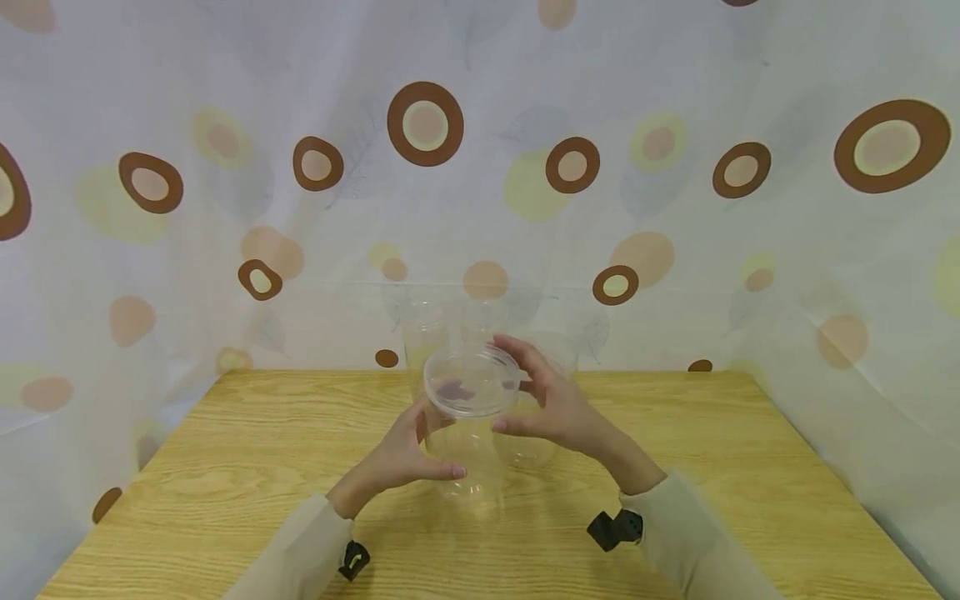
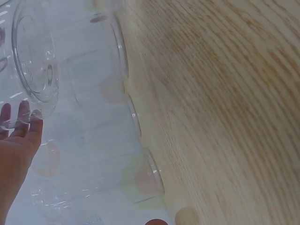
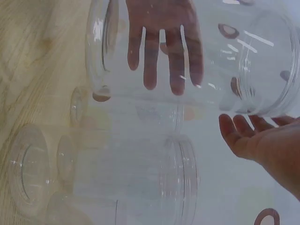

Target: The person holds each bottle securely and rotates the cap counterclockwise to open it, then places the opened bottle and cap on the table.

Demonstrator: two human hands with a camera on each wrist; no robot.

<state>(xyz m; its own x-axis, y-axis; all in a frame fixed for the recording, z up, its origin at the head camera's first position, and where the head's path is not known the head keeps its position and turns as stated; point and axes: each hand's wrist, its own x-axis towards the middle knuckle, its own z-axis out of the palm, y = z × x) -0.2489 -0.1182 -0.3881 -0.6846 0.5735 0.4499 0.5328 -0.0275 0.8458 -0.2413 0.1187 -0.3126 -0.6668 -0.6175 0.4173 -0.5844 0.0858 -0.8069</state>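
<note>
Between both hands stands a clear, wide jar (image 1: 476, 475) with a transparent round lid (image 1: 472, 379) on top. My left hand (image 1: 401, 450) grips the jar's body, its thumb on the near side and the other fingers round the far side. In the right wrist view, the fingers (image 3: 176, 65) of that hand show through the clear wall. My right hand (image 1: 558, 408) holds the lid's right edge, thumb low in front and fingers behind the rim. The lid sits close over the jar's mouth.
Behind the held jar are several more clear containers: a tall one (image 1: 425, 333) at the left, another tall one (image 1: 486, 315) beside it, and a wider one (image 1: 536, 450) at the right. They stand on the wooden table (image 1: 675, 467), before a patterned curtain (image 1: 480, 50).
</note>
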